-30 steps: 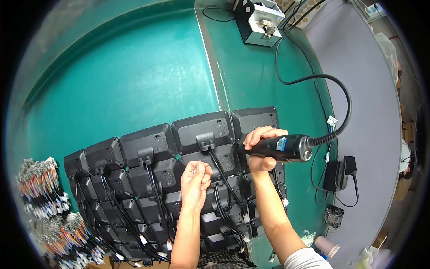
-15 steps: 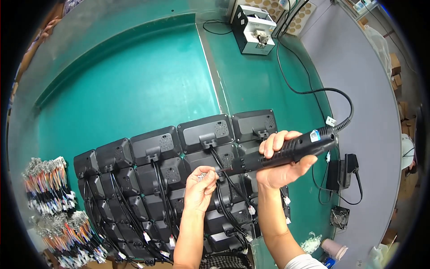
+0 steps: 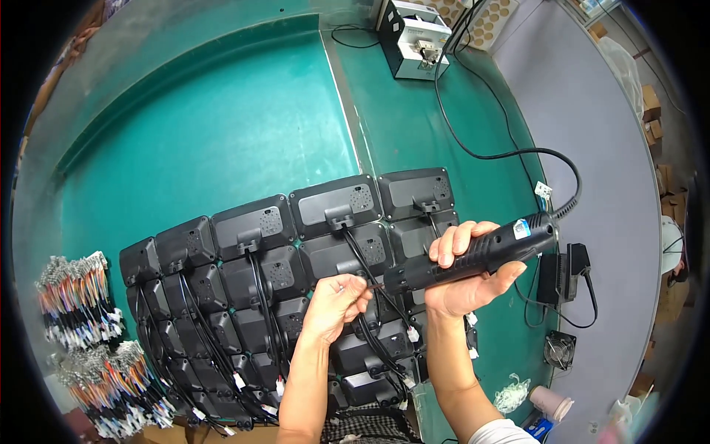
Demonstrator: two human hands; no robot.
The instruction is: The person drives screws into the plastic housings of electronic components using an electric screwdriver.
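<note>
My right hand (image 3: pixel 473 274) is wrapped round a black electric screwdriver (image 3: pixel 484 253), held nearly level above the rows of housings. Its thin bit points left, and the tip meets the pinched fingertips of my left hand (image 3: pixel 336 305). That hand is closed; the small silvery screws glimpsed in it half a second ago are now hidden by the fingers. Beneath both hands lie several black plastic housings (image 3: pixel 334 201), backs up, in close rows. Black cables (image 3: pixel 264 307) with white plugs trail from them toward me.
Bundles of coloured wires (image 3: pixel 81 300) lie at the left. A screw feeder (image 3: pixel 416 41) stands at the back. The screwdriver's cord (image 3: pixel 510 155) loops along the right. Nearby are a black power adapter (image 3: pixel 569 274), a small fan (image 3: pixel 560 349) and a pink cup (image 3: pixel 551 402).
My left fingers have closed over the screws and turned in toward the bit tip. The screwdriver stays about level in my right hand. The whole view has shifted slightly.
</note>
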